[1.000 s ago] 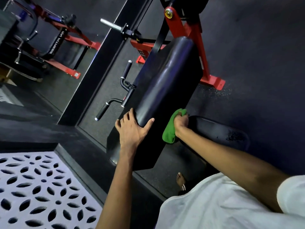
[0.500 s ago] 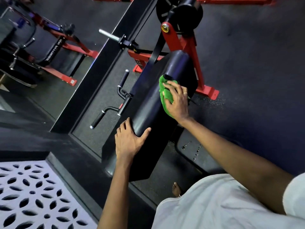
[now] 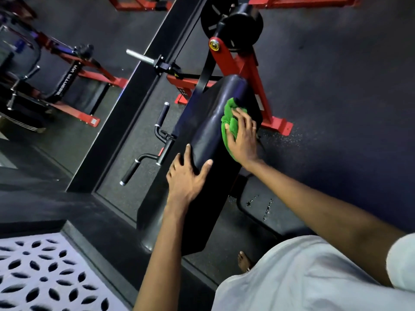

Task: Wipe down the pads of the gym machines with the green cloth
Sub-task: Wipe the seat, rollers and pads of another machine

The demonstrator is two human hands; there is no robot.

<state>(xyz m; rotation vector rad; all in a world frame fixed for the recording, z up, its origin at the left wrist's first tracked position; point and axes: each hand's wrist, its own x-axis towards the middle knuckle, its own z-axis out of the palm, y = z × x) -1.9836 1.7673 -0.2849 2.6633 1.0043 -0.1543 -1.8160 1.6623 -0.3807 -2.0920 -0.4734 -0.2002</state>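
A long black pad (image 3: 202, 135) slopes away from me on a red-framed machine (image 3: 247, 70). My right hand (image 3: 243, 138) presses a bunched green cloth (image 3: 229, 113) against the pad's right side near its far end, with the fingers spread flat over the cloth. My left hand (image 3: 186, 178) rests on the pad's rounded top nearer to me. Its thumb lies on the right slope and its fingers drape over the left. A lower black seat pad (image 3: 258, 212) with wet streaks sits below my right forearm.
Black grip handles (image 3: 143, 158) stick out left of the pad. A weight plate (image 3: 238, 19) hangs at the machine's far end. A dark pillar (image 3: 134, 97) stands to the left, with another red machine (image 3: 74, 63) beyond it. A white patterned panel (image 3: 33, 277) lies at lower left. My bare foot (image 3: 243, 261) is on the floor.
My right hand carried the green cloth from the pad's near lower side up toward its far end, and its fingers flattened over the cloth. My left hand stayed on the pad.
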